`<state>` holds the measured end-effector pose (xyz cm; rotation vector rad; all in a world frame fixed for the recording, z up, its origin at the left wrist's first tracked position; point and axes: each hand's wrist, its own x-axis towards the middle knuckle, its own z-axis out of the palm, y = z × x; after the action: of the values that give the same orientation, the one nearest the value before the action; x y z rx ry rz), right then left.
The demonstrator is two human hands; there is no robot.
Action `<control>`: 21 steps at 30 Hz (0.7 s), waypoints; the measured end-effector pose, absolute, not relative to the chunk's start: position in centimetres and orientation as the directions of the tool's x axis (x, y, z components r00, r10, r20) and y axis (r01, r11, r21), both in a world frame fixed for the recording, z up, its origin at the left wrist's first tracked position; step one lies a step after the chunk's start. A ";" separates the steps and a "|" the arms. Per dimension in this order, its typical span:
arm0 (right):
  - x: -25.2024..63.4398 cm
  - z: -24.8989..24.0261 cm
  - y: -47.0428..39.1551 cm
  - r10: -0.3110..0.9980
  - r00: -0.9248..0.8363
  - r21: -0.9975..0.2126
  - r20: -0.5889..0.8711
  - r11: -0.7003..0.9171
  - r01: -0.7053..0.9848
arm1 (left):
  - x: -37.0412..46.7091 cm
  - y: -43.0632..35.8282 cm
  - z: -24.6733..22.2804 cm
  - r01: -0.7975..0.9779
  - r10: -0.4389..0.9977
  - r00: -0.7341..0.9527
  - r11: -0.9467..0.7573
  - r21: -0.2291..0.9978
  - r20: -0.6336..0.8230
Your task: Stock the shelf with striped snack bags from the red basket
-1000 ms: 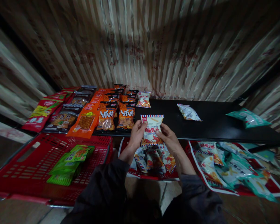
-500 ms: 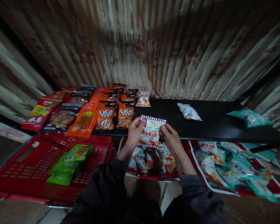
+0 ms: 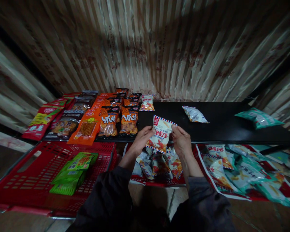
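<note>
A white snack bag [image 3: 161, 134] with a red-and-blue striped edge is held up in front of the shelf's front edge, tilted to the right. My left hand [image 3: 143, 139] pinches its left side and my right hand [image 3: 181, 139] grips its upper right corner. Below it, a red basket [image 3: 154, 184] holds several more bags of the same kind. Behind, one matching snack bag [image 3: 147, 103] leans upright on the black shelf [image 3: 166, 111], beside orange-and-black snack bags [image 3: 129, 120]. Another white bag [image 3: 195, 114] lies on the shelf to the right.
Red bags [image 3: 44, 118], dark brown bags [image 3: 64, 125] and orange packs [image 3: 87, 124] line the shelf's left part. A teal bag [image 3: 259, 118] lies at its right end. The left red basket [image 3: 21, 190] holds green bags [image 3: 73, 170]; the right basket [image 3: 288, 190] holds teal and white bags.
The held snack bag has turned from nearly level to tilted, its right side lower. My right hand has shifted slightly right along with its corner. Both hands keep hold.
</note>
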<state>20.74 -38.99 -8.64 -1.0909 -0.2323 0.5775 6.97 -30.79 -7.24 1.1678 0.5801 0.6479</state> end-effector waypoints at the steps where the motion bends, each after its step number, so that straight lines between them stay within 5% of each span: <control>1: 20.8 -8.6 -39.0 0.544 0.834 -0.889 -0.096 0.329 -0.317 | 7.0 -30.8 -7.3 -0.159 0.708 0.702 0.261 0.952 -0.077; 12: 21.1 -8.8 -39.1 0.567 0.821 -0.932 -0.061 0.262 -0.249 | 7.4 -31.1 -7.7 -0.156 0.669 0.734 0.332 0.930 -0.116; 21: 19.7 -8.1 -39.8 0.789 0.606 -0.926 -0.100 0.149 -0.347 | 7.4 -30.5 -7.5 -0.262 0.834 0.550 0.220 0.940 -0.042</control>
<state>19.70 -39.84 -8.07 -1.1518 -0.4655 0.8598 7.44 -30.47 -7.55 1.0969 0.6341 0.8321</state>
